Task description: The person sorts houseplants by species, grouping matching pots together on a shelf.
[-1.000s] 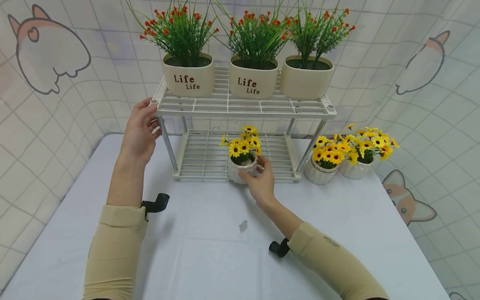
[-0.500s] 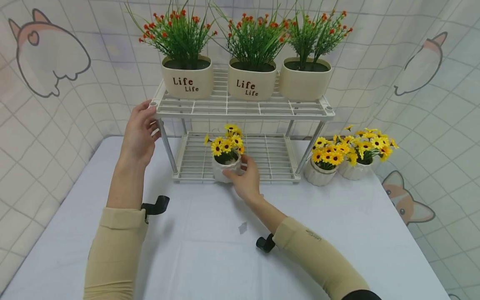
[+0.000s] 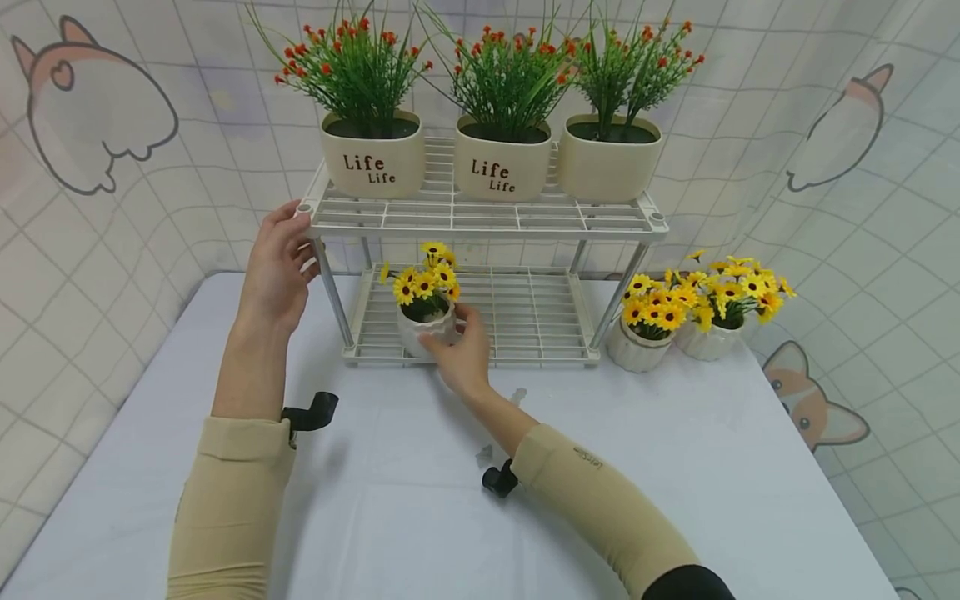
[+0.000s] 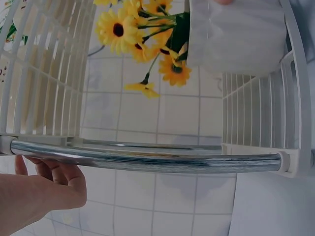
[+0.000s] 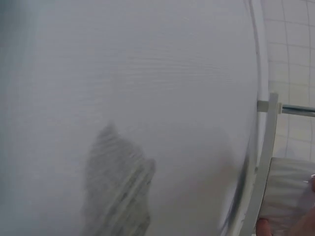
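Note:
My right hand (image 3: 467, 357) grips a small white ribbed flowerpot (image 3: 415, 333) with yellow daisy-like flowers (image 3: 424, 283), thumb in front and fingers at its right side. The pot stands upright over the left front part of the lower shelf (image 3: 525, 321). In the left wrist view the same pot (image 4: 236, 37) appears sideways at the top. At the upper shelf's left front corner, my left hand (image 3: 276, 275) holds the white wire rack (image 3: 480, 233), fingers curled by the metal post (image 4: 147, 160). The right wrist view catches only part of the pot (image 5: 285, 189) and some fingertips (image 5: 263, 227).
Three cream planters (image 3: 372, 167) with red-flowered greenery line the upper shelf. Right of the rack, two more white pots of yellow flowers (image 3: 639, 348) stand on the white-covered table (image 3: 405, 500). A tiled-pattern curtain (image 3: 825, 250) hangs behind and at the sides.
My right hand has moved the flowerpot leftward along the lower shelf, from its middle to its left part. The left hand stays at the rack's corner.

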### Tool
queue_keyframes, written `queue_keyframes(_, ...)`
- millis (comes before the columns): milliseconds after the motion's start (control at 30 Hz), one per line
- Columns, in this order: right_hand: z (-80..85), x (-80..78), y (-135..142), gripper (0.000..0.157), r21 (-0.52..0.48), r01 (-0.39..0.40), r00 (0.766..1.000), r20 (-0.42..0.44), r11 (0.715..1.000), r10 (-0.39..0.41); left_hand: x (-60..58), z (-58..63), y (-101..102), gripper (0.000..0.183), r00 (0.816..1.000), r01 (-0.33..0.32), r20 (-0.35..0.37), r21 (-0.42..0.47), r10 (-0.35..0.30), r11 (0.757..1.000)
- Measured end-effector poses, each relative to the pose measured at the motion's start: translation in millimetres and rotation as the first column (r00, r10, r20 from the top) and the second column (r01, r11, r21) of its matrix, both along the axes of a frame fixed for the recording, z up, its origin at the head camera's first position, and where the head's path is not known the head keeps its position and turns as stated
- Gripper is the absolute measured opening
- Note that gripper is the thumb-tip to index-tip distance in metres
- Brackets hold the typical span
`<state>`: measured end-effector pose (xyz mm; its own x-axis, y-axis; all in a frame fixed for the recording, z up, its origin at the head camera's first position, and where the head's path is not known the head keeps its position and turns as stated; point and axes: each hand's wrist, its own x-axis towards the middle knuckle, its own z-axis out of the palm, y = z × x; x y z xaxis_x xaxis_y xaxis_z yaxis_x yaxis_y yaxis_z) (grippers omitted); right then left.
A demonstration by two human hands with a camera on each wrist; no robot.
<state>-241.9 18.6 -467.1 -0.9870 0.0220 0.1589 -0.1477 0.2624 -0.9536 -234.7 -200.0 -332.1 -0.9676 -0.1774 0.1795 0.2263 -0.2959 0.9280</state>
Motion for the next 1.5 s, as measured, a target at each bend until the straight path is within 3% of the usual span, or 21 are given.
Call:
queue_keyframes(467, 5.4, -9.6, -30, 0.073, 0.030, -0.021, 0.999, 0.039, 0.999, 0.020, 0.8, -0.2, 2, 0.047, 1.000, -0.014, -0.004, -0.008, 0.014, 1.000)
queue_keyframes(733, 5.8, -9.2, -33, 0.074, 0.038, -0.039, 0.999, 0.040, 0.999, 0.037, 0.3, -0.4, 2, 0.047, 1.000, -0.019, -0.005, -0.013, 0.019, 1.000)
queue_keyframes(1000, -0.3, -1.2, -21, 0.069, 0.061, -0.123, 0.992, -0.006, 0.991, 0.123, 0.9, -0.1, 2, 0.046, 1.000, -0.019, 0.006, -0.011, 0.019, 1.000)
queue_keyframes(1300, 6.1, 22.7, 6, 0.067, -0.019, -0.198, 0.974, 0.109, 0.980, 0.199, 2.1, -0.2, 2, 0.048, 1.000, -0.027, 0.007, -0.024, 0.027, 0.999)
queue_keyframes(1500, 8.9, 33.8, 33, 0.057, -0.038, -0.203, 0.966, 0.154, 0.978, 0.207, 1.6, 0.1, 3, 0.047, 1.000, -0.023, 0.004, -0.009, 0.023, 1.000)
